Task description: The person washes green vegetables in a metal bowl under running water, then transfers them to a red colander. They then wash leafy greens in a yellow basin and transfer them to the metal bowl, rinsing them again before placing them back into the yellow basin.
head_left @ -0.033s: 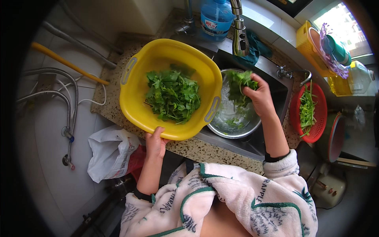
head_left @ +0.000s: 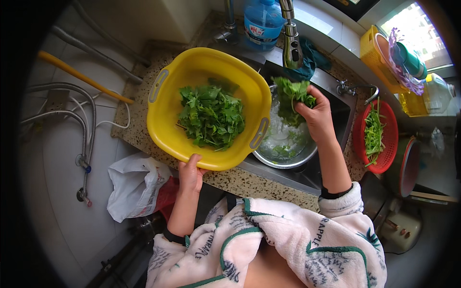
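My left hand (head_left: 191,174) grips the near rim of a yellow plastic basin (head_left: 165,137), thumb on top and fingers hidden beneath. A heap of leafy greens (head_left: 211,117) lies in the basin, which rests over the counter and the sink's left edge. In my right hand (head_left: 317,113) is a bunch of leafy greens (head_left: 290,98), pinched between thumb and fingers. The bunch hangs over a round metal bowl (head_left: 288,164) in the sink. Water and a few loose leaves show inside that bowl.
Above the sink hangs a pull-down faucet (head_left: 293,50), beside a blue bottle (head_left: 263,26) and a dark green cloth (head_left: 314,60). At the right stands a red colander (head_left: 390,149) with cut stalks (head_left: 373,132). A white plastic bag (head_left: 137,185) hangs below the counter's left front edge.
My right hand has shifted slightly, and the bunch of greens now spreads further left and up over the bowl. The yellow basin has moved a touch to the right.
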A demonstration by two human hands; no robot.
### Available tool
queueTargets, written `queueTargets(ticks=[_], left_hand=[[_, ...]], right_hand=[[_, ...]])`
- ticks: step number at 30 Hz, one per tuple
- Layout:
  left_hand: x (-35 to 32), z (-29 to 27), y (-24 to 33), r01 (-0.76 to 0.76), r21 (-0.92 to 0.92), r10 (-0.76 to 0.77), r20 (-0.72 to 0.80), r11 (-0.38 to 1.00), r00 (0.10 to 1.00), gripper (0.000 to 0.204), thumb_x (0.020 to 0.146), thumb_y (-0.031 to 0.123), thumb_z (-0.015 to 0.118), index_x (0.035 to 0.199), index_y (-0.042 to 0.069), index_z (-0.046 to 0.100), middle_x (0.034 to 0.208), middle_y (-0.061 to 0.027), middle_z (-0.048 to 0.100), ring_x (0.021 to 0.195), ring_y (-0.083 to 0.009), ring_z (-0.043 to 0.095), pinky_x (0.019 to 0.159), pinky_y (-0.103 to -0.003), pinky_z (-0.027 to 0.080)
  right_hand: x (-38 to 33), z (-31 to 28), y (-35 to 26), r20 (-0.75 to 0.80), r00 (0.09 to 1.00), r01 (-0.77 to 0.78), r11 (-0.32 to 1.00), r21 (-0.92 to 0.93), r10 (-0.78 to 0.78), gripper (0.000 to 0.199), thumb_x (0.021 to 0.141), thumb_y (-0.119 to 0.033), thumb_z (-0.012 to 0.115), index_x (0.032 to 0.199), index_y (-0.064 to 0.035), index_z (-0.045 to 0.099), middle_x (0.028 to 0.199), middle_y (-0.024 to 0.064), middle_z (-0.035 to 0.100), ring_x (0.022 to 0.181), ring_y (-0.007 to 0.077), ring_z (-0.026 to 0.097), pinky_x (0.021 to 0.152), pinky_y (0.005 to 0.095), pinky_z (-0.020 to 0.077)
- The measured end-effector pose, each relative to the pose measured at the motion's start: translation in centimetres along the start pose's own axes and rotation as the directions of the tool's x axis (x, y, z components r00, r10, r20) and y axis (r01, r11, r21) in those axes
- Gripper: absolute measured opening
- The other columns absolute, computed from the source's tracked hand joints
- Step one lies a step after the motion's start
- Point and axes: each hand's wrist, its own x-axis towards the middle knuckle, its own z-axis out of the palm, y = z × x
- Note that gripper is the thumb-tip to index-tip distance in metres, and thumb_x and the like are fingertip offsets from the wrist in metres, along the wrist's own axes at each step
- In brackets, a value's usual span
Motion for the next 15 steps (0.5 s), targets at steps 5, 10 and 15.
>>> queueTargets(ticks=[5, 10, 15], left_hand=[[0.0, 0.8, -0.2, 0.006, 0.031, -0.006, 0.016, 1.0, 1.0, 0.031, 0.081, 0.003, 0.052, 0.111, 0.001, 0.049, 0.102, -0.0101, 0.057, 0.084, -0.0221, 0.063, 0.062, -0.034, 0.058], [0.2, 1.3, -0.1, 0.032, 0.056, -0.031, -0.012, 0.998, 0.999, 0.032, 0.081, 0.002, 0.05, 0.112, 0.001, 0.049, 0.102, -0.0112, 0.058, 0.085, -0.0256, 0.063, 0.061, -0.038, 0.058], [1.0, 0.1, 0.2, 0.112, -0.036, -0.113, -0.033, 0.993, 0.993, 0.032, 0.081, 0.004, 0.051, 0.112, 0.003, 0.048, 0.099, -0.01, 0.058, 0.083, -0.0248, 0.064, 0.061, -0.037, 0.058]], right_hand=[[-0.6, 9.0, -1.7, 0.106, 0.801, 0.572, 0.701, -0.426, -0.589, 0.047, 0.065, 0.004, 0.067, 0.109, -0.0072, 0.056, 0.111, 0.0152, 0.051, 0.103, 0.0342, 0.051, 0.086, 0.0399, 0.0445], [-5.0, 13.7, 0.3, 0.506, 0.858, 0.464, 0.289, -0.837, 0.086, 0.054, 0.074, -0.024, 0.066, 0.126, -0.0254, 0.052, 0.143, 0.0179, 0.029, 0.129, 0.0436, 0.03, 0.092, 0.0632, 0.0356], [-5.2, 11.4, 0.4, 0.369, 0.873, 0.483, 0.452, -0.75, -0.32, 0.026, 0.077, -0.019, 0.061, 0.102, -0.0134, 0.063, 0.121, 0.0144, 0.054, 0.101, 0.0335, 0.057, 0.08, 0.0446, 0.047]])
